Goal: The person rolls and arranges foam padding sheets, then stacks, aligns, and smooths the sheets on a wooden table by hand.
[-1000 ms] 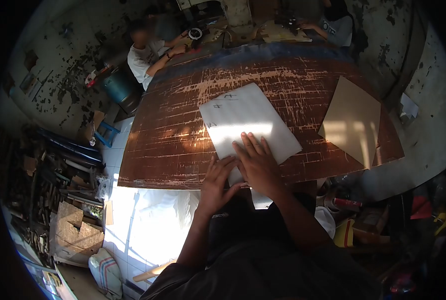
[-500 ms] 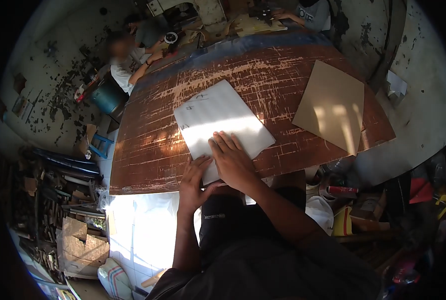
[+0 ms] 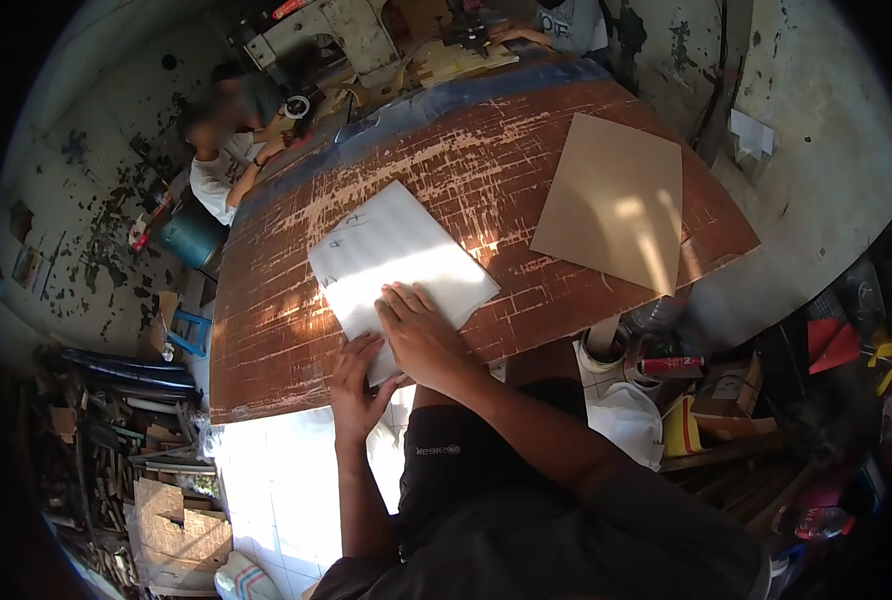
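Scratched brown desk [image 3: 266, 345]: open, ungripping left hand [image 3: 353, 375] and right hand [image 3: 418, 333] cover laid-out white rectangular sheet [image 3: 396, 232]; tan rectangular board [image 3: 601, 190] untouched.

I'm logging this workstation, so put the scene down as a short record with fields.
Left hand: fingers at the white sheet's near end, thumb spread
Right hand: resting on the white sheet, palm down
White sheet: dark marks near its far left edge, bright light band across it
Brown board: lying right of the white sheet, apart from it
Table: reddish-brown top, heavily scratched
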Action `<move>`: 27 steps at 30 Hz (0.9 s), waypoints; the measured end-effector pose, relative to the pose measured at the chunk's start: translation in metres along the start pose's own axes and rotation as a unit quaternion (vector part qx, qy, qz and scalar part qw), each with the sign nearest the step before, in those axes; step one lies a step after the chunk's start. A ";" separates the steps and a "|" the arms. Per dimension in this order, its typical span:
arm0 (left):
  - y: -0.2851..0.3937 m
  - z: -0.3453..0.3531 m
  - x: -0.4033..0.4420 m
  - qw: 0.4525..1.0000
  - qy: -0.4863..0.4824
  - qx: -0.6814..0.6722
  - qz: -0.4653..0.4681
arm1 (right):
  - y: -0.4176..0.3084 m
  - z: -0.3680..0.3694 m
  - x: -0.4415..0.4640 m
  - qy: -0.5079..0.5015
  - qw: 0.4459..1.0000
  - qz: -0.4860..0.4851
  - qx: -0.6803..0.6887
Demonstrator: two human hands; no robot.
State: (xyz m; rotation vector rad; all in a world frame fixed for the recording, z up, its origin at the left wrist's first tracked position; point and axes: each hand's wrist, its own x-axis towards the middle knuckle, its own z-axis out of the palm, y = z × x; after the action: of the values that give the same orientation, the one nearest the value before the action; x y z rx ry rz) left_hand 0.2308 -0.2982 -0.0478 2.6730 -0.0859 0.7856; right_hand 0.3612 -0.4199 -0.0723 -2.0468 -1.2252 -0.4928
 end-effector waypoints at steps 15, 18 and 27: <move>-0.007 0.000 -0.004 1.000 0.012 0.017 -0.014 | -0.007 -0.015 0.008 0.006 1.000 -0.019 0.013; -0.005 0.000 -0.003 1.000 0.014 0.009 -0.021 | -0.006 -0.014 0.008 -0.005 1.000 -0.024 0.010; -0.012 0.001 -0.007 1.000 0.025 -0.013 -0.004 | -0.010 -0.009 0.007 -0.026 1.000 0.002 0.000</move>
State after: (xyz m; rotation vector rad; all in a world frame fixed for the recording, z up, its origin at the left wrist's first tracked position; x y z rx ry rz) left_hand 0.2272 -0.2876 -0.0561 2.6258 -0.0719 0.8420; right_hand 0.3563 -0.4197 -0.0581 -2.0723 -1.2506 -0.4404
